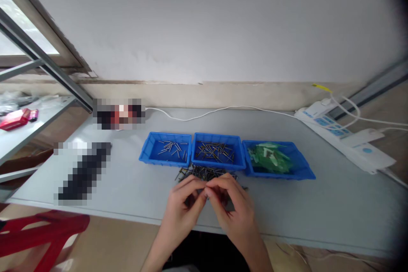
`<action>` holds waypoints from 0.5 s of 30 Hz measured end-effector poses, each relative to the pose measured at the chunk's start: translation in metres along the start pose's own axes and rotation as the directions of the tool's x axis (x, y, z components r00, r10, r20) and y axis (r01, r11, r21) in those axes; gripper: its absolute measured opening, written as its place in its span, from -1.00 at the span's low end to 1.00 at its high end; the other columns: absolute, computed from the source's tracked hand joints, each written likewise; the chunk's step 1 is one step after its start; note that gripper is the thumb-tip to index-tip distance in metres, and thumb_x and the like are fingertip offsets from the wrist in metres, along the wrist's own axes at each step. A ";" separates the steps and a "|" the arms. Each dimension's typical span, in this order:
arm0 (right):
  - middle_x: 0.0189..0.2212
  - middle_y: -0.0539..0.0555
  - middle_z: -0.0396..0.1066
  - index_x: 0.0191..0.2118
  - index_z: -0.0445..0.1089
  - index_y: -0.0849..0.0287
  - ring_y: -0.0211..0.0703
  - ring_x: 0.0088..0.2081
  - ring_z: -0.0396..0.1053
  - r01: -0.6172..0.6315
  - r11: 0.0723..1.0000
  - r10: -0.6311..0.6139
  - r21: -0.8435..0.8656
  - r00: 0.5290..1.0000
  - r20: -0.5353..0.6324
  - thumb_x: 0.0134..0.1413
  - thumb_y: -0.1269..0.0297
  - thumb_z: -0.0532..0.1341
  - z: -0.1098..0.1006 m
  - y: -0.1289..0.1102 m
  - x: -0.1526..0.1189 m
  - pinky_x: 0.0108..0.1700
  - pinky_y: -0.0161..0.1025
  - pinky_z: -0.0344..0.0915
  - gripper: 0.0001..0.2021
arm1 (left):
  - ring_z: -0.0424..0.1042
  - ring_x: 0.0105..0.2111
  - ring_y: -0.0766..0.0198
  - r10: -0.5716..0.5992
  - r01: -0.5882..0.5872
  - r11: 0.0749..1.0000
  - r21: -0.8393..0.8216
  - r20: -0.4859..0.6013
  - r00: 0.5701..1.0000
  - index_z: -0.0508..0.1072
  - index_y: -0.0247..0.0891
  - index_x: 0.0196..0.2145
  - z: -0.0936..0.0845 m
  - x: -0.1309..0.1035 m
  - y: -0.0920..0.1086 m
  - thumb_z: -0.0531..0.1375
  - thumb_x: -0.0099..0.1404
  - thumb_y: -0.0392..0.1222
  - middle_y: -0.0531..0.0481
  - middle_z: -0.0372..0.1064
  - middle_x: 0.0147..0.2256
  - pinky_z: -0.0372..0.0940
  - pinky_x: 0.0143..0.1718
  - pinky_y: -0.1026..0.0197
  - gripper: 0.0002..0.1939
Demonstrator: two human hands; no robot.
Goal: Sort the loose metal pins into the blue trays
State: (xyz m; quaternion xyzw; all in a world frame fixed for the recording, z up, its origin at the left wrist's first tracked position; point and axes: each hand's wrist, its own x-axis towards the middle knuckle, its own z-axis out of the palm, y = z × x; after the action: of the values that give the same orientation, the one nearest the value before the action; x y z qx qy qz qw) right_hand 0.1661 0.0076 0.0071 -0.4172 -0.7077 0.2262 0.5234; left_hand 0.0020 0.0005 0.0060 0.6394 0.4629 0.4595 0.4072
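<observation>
My left hand (184, 204) and my right hand (233, 204) meet at the fingertips above the table's front part. Both are closed in a pinch around something too small to make out. Just beyond them lies a pile of thin dark metal pins (204, 172), partly hidden by my fingers. Behind the pile stand three blue bins side by side. The left bin (165, 163) holds a few silvery pins, and the middle bin (219, 164) holds many darker ones. Inside the right bin (302, 173) are green and clear plastic bags (270, 159).
White power strips (346, 134) with cables lie at the table's right. A white cable (191, 119) runs along the wall. Two blurred-out items rest on the left of the grey table (318, 212). A red stool (41, 233) stands at lower left, beside a shelf (47, 108).
</observation>
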 end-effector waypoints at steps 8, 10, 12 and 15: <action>-0.44 -0.08 0.45 -0.01 0.47 0.06 -0.29 -0.50 0.40 -0.039 0.998 0.041 -0.045 0.999 0.035 0.42 0.39 0.25 -0.002 -0.003 -0.006 -0.42 -0.36 0.40 -0.88 | 0.44 -0.40 0.22 0.009 -0.008 1.000 0.027 -0.022 1.000 0.71 -0.23 -0.14 0.001 0.000 -0.002 0.22 0.53 -0.20 -0.08 0.50 -0.37 0.27 -0.37 0.26 -0.78; -0.45 -0.09 0.47 0.00 0.48 0.06 -0.29 -0.51 0.41 -0.049 0.997 0.052 -0.058 0.998 0.038 0.42 0.38 0.27 -0.003 -0.002 -0.008 -0.41 -0.37 0.41 -0.87 | 0.43 -0.40 0.23 0.003 -0.002 0.999 0.033 -0.019 1.000 0.71 -0.23 -0.13 0.001 0.000 -0.003 0.23 0.52 -0.20 -0.07 0.49 -0.37 0.27 -0.37 0.26 -0.78; -0.45 -0.09 0.48 -0.02 0.48 0.05 -0.29 -0.51 0.42 -0.041 0.996 0.044 -0.076 0.998 0.042 0.42 0.39 0.27 -0.003 -0.001 -0.010 -0.39 -0.36 0.42 -0.88 | 0.43 -0.39 0.23 -0.006 0.007 0.999 0.040 -0.019 1.000 0.71 -0.22 -0.10 0.002 0.000 -0.003 0.23 0.52 -0.21 -0.07 0.49 -0.37 0.27 -0.37 0.27 -0.78; -0.45 -0.08 0.48 -0.08 0.48 0.06 -0.29 -0.48 0.44 -0.017 0.995 0.022 -0.101 0.999 0.043 0.41 0.43 0.25 -0.004 -0.002 -0.009 -0.38 -0.36 0.41 -0.88 | 0.43 -0.41 0.26 -0.018 0.019 0.999 0.044 -0.029 0.999 0.71 -0.21 -0.08 0.002 0.000 -0.002 0.24 0.51 -0.23 -0.06 0.50 -0.35 0.28 -0.38 0.28 -0.79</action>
State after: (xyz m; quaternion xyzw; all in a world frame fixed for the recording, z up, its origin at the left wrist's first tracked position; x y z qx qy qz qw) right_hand 0.1704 -0.0014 0.0048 -0.4448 -0.7255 0.2043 0.4837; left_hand 0.0034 0.0009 0.0034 0.6372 0.4846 0.4545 0.3906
